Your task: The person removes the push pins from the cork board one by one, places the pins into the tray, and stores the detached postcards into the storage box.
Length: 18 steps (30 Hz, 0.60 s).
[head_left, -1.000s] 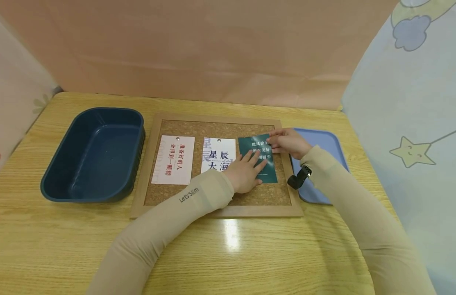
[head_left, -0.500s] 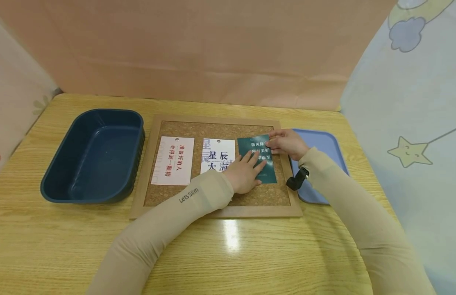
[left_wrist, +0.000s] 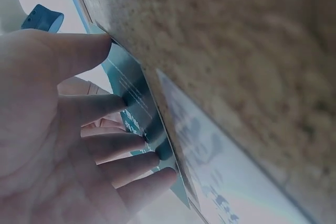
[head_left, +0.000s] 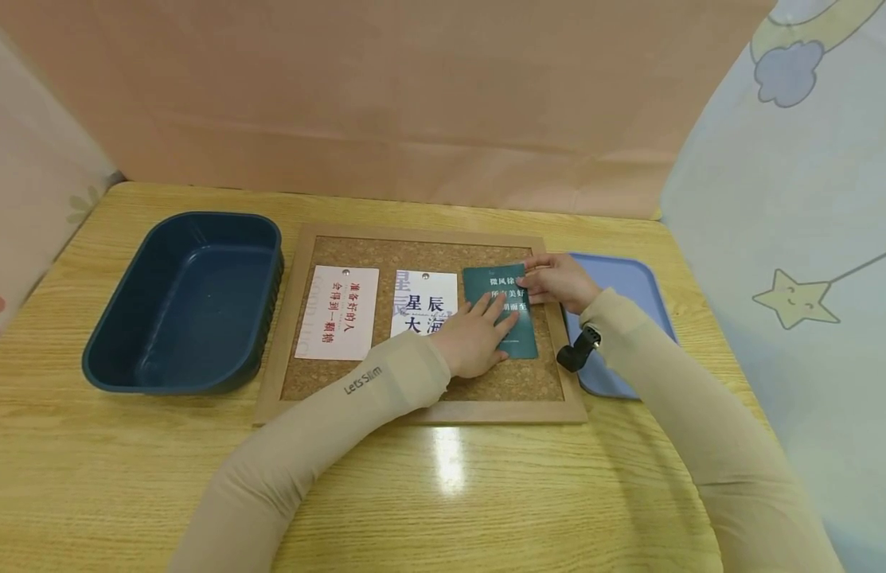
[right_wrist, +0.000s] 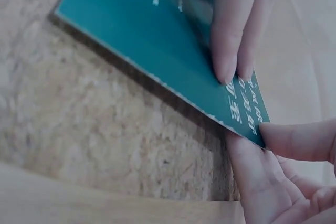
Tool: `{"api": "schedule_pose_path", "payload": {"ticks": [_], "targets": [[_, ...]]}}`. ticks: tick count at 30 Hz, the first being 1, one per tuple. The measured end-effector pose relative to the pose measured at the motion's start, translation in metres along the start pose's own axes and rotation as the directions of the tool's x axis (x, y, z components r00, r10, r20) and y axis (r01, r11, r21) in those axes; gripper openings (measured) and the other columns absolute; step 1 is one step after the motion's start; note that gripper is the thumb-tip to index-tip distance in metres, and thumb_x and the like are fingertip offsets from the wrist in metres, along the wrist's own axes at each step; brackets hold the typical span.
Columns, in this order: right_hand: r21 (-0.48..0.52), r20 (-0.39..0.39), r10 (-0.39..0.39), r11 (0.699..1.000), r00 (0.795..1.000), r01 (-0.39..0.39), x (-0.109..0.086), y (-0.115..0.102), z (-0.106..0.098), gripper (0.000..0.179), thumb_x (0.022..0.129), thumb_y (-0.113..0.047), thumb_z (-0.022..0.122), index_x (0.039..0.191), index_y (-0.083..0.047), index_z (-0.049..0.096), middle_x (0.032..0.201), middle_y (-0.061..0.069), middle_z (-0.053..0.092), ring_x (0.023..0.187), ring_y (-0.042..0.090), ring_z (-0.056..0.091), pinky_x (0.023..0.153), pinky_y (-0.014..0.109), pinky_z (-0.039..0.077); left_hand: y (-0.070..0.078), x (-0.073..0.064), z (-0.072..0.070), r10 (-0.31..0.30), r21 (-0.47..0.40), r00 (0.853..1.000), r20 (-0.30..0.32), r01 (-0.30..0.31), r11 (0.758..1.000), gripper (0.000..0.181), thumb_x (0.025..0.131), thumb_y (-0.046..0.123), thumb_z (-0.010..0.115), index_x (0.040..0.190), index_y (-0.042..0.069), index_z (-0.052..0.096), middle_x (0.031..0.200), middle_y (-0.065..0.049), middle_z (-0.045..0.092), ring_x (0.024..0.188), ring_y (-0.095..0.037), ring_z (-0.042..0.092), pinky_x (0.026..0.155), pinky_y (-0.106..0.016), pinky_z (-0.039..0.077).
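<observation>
A dark green card (head_left: 514,338) with white characters lies at the right of a wood-framed cork board (head_left: 385,388). My left hand (head_left: 474,338) rests on it with fingers spread and fairly straight; the left wrist view shows its fingertips (left_wrist: 137,141) on the green face. My right hand (head_left: 560,280) pinches the card's upper right corner, thumb on top and fingers beneath, as the right wrist view shows. Left of it on the cork are a white card (head_left: 414,302) with blue characters, partly hidden by my left hand, and a pink card (head_left: 335,312) with red characters, each bearing a pin near its top.
A deep dark blue bin (head_left: 192,310) stands left of the board on the wooden table (head_left: 514,493). To the right lies a flat light blue tray (head_left: 632,290), partly under my right forearm. A peach backdrop (head_left: 385,103) rises behind the table.
Both hands stay on the green card in nearly the same places. Its top edge looks slightly lower at the right corner; otherwise only the head view shifts a little.
</observation>
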State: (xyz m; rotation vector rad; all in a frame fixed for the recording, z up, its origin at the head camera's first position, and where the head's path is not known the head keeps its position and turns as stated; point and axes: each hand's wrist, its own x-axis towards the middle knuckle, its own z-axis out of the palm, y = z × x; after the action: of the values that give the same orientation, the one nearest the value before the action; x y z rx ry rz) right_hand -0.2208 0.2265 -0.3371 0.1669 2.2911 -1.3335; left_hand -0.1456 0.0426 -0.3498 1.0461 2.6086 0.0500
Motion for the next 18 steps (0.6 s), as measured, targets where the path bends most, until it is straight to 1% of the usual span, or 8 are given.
{"api": "schedule_pose_path", "payload": {"ticks": [4,6,11,14,18], "targets": [[0.005,-0.005,0.008,1.0,1.0,-0.008,0.0,0.0,0.0,0.054,0.094,-0.01,0.058,0.143,0.003,0.038,0.082,-0.003,0.056,0.068,0.008,0.057,0.07,0.021,0.055,-0.002,-0.002,-0.001,0.017,-0.028,1.0,-0.015,-0.017,0.999,0.065,0.101,0.042,0.043,0.155,0.016,0.017,0.161,-0.017,0.005,0.148,-0.034,0.01,0.118,-0.043,0.02],[0.002,-0.008,0.012,1.0,1.0,-0.012,0.001,0.001,0.0,0.054,0.094,-0.01,0.058,0.143,0.003,0.037,0.082,-0.002,0.056,0.068,0.008,0.056,0.069,0.021,0.055,-0.004,-0.004,-0.001,0.014,-0.042,1.0,-0.017,-0.015,0.999,0.066,0.101,0.042,0.043,0.155,0.015,0.017,0.161,-0.017,0.005,0.148,-0.034,0.011,0.118,-0.042,0.019],[-0.022,-0.008,0.017,1.0,1.0,-0.017,0.0,0.001,0.0,0.055,0.095,-0.012,0.056,0.145,0.003,0.034,0.089,0.001,0.054,0.071,0.009,0.055,0.07,0.021,0.054,-0.01,-0.012,-0.001,0.002,-0.044,1.0,-0.026,-0.003,0.999,0.066,0.101,0.042,0.041,0.155,0.015,0.015,0.161,-0.017,0.004,0.148,-0.032,0.011,0.119,-0.042,0.017],[-0.029,-0.007,0.019,0.999,1.0,-0.019,0.0,0.0,-0.001,0.055,0.096,-0.012,0.054,0.145,0.003,0.034,0.092,0.003,0.054,0.071,0.009,0.054,0.07,0.021,0.054,-0.014,-0.017,-0.001,0.006,-0.04,0.999,-0.038,-0.008,0.999,0.066,0.102,0.043,0.039,0.155,0.015,0.014,0.161,-0.018,0.005,0.148,-0.032,0.011,0.119,-0.042,0.017],[-0.037,0.0,0.025,0.999,1.0,-0.025,-0.002,0.0,-0.001,0.055,0.097,-0.012,0.053,0.145,0.003,0.032,0.095,0.004,0.053,0.073,0.01,0.054,0.071,0.022,0.054,-0.017,-0.024,0.0,0.014,-0.056,0.999,-0.052,-0.017,0.998,0.065,0.102,0.043,0.039,0.155,0.015,0.014,0.16,-0.018,0.005,0.148,-0.032,0.011,0.118,-0.043,0.019]]}}
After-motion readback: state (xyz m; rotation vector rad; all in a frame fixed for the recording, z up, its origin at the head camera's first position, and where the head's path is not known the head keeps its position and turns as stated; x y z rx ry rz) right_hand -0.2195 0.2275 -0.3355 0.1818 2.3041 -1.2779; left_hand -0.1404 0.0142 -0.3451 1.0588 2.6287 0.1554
